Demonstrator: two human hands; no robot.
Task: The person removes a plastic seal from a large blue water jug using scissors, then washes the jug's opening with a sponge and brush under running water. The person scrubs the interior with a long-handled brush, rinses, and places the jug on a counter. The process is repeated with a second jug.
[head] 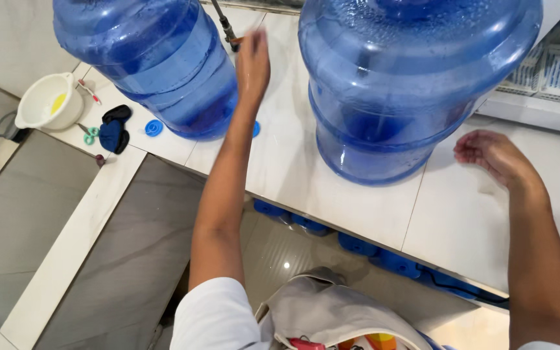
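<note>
Left hand (253, 65), fingers extended and open, reaches a tap (227, 29) at twelve o'clock between two blue water jugs (163, 71) — right hand (494, 155), loosely curled and empty, hovers at three o'clock beside the nearer jug (396, 97) — apparently the tap-operating step.

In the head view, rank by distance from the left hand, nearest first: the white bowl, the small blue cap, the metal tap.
From the left hand:
1. Metal tap, just above the fingertips.
2. Small blue cap, lower left, beside the left bottle.
3. White bowl, far left on the counter's edge.
</note>
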